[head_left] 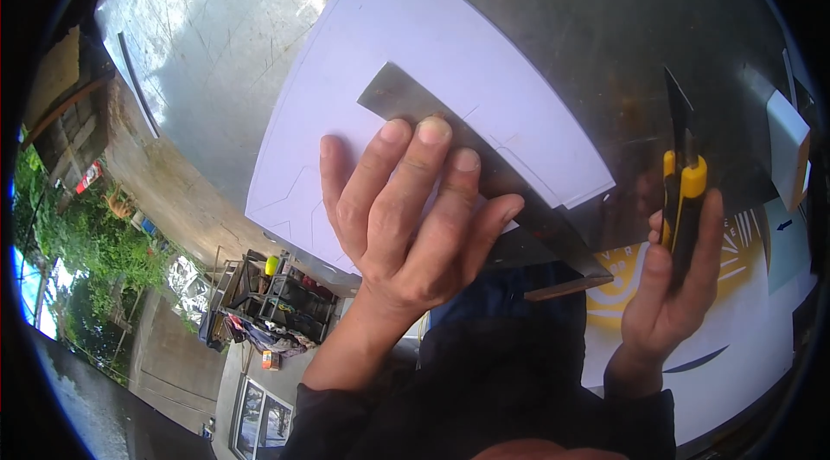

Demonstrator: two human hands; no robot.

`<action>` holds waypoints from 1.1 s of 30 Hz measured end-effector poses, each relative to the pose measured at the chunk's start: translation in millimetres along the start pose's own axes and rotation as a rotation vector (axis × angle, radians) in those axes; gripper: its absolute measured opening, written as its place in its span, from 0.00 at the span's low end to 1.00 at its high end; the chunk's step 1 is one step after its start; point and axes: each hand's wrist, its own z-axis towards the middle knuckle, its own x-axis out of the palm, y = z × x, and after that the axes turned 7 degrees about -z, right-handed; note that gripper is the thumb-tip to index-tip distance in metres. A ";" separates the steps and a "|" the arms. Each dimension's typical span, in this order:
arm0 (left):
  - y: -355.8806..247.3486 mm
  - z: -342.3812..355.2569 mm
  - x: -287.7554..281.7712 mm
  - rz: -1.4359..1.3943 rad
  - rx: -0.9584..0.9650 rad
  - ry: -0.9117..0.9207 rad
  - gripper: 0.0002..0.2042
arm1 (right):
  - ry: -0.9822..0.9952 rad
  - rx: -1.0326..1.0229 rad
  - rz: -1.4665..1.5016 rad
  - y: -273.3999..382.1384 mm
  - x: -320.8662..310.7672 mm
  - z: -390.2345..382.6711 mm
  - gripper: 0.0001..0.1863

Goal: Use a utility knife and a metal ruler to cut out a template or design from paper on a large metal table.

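Note:
A curved-edged pale lilac-white sheet (458, 36) with thin outlines drawn on it lies on a scuffed metal tabletop (631, 2). Across it a steel square (385, 88) lies diagonally, its short crossbar beyond the sheet's lower right corner. My left hand (406, 209) rests on the square and sheet with fingers spread, fingertips pressing the steel. To the right, my right hand (670, 287) is closed round a yellow-and-black utility knife (687, 183), held upright with its dark blade pointing away from me.
A printed yellow-and-white sheet (726, 339) lies under my right arm. A folded white piece (787, 144) sits at the right, a thin strip (137, 79) at upper left. Beyond the table's left edge, below, are a cluttered metal rack (264, 313) and green plants (95, 261).

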 end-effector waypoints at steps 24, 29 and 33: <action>-0.8 -0.6 1.2 -0.031 -0.009 0.001 0.17 | 0.174 -0.146 0.038 32.1 14.3 14.7 0.32; -1.7 0.1 0.3 -0.039 -0.016 -0.021 0.16 | 0.154 -0.171 -0.017 36.3 18.6 16.3 0.32; -3.1 1.5 0.8 -0.044 -0.030 -0.027 0.15 | 0.169 -0.194 -0.035 36.4 18.5 18.5 0.32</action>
